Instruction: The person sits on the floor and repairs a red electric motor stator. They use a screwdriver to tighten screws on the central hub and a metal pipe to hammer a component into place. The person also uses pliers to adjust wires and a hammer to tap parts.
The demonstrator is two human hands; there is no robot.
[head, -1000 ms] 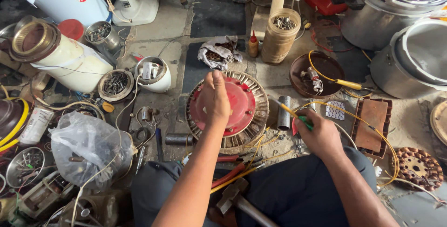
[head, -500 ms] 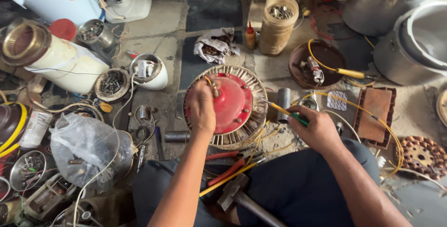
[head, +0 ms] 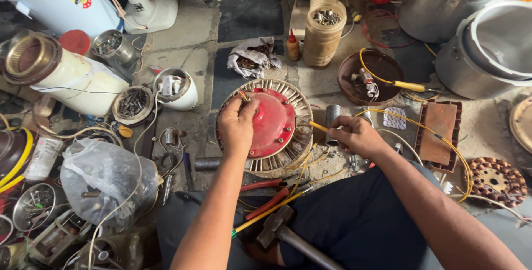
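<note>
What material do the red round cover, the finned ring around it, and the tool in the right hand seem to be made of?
Red round cover: probably painted metal, with a glossy, even red surface. Finned ring: bare metal, dull grey with thin radial slats. Tool in the right hand: only a yellow, smooth shaft shows, likely plastic. The left hand rests on the cover.

Down on the concrete floor (head: 188, 21), it's crowded: the red-capped fan motor (head: 271, 123) sits dead centre, red-handled pliers (head: 266, 192) and a hammer (head: 282, 231) just below it. A crumpled rag (head: 252, 57) lies above, a brown dish (head: 371, 70) to the right, a copper-wound stator (head: 496, 178) far right, a plastic bag (head: 105, 178) at left.
</note>
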